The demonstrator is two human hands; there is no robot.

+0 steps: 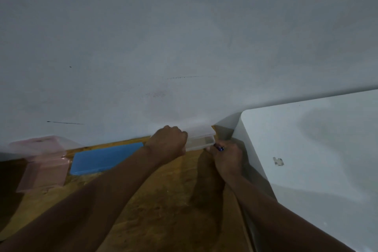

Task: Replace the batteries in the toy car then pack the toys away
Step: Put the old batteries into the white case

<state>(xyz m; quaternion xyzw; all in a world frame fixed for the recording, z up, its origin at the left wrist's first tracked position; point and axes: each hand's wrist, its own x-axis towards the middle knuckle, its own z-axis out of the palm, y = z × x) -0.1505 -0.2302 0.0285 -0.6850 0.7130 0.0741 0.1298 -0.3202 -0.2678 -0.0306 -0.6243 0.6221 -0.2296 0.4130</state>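
A clear plastic box [201, 141] stands on the wooden surface against the wall. My left hand [168, 142] has its fingers curled at the box's left end and seems to grip it. My right hand [226, 158] is at the box's right end, curled round a small blue thing [219, 147], perhaps a screwdriver handle. The toy car and batteries are out of sight.
A blue lid or flat box [104, 158] lies left of my left arm. A pink plastic container [43, 162] stands at the far left. A white cabinet [311, 149] rises close on the right. A pale wall [184, 47] fills the upper view.
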